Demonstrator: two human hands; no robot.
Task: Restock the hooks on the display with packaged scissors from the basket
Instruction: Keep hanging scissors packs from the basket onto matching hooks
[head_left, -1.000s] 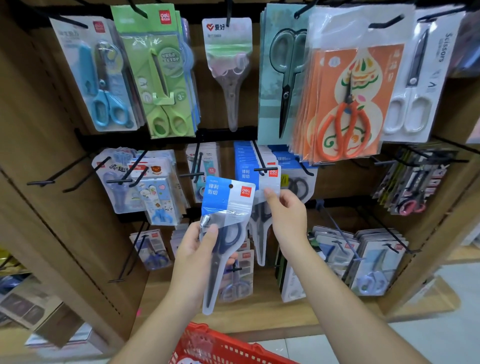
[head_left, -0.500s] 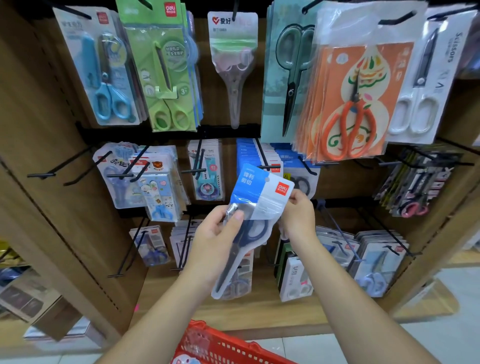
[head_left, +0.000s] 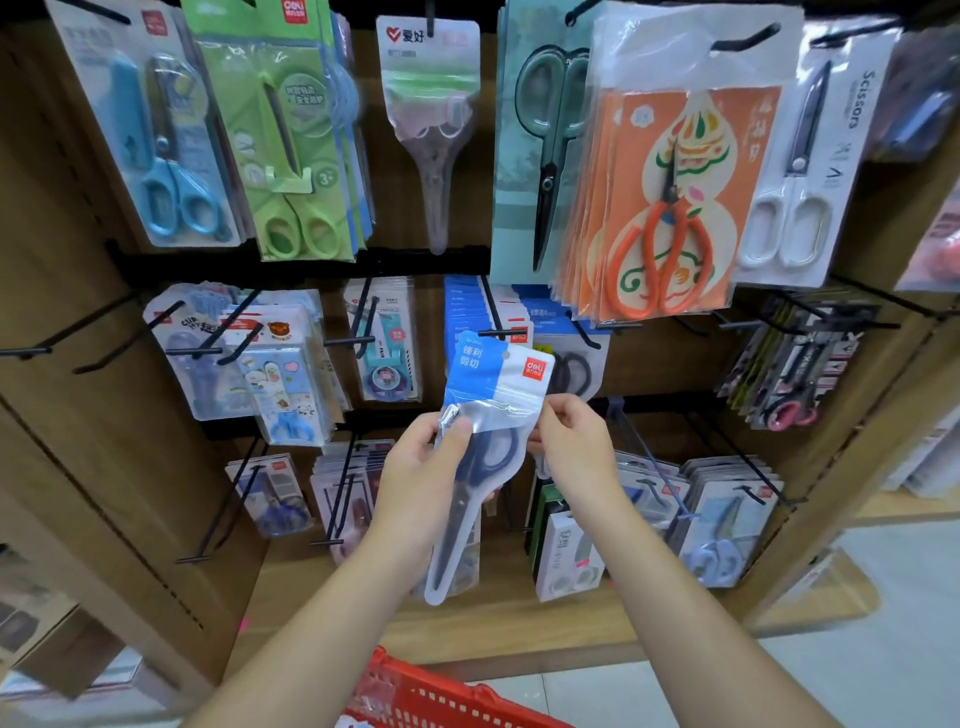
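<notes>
Left hand (head_left: 421, 478) grips scissors pack (head_left: 488, 415) mid-body; right hand (head_left: 574, 447) pinches its right edge; pack tilted between both, before display hook (head_left: 498, 332).

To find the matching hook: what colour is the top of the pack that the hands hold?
The pack has a blue top with a small red logo; head view.

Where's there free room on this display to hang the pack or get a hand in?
Two bare hooks jut out left of the cartoon packs in the middle row. The wooden ledge under the bottom packs is bare. Crowded: the blue packs behind the held pack fill their hook nearly to its tip, and the orange scissors stack overhangs them.
</notes>
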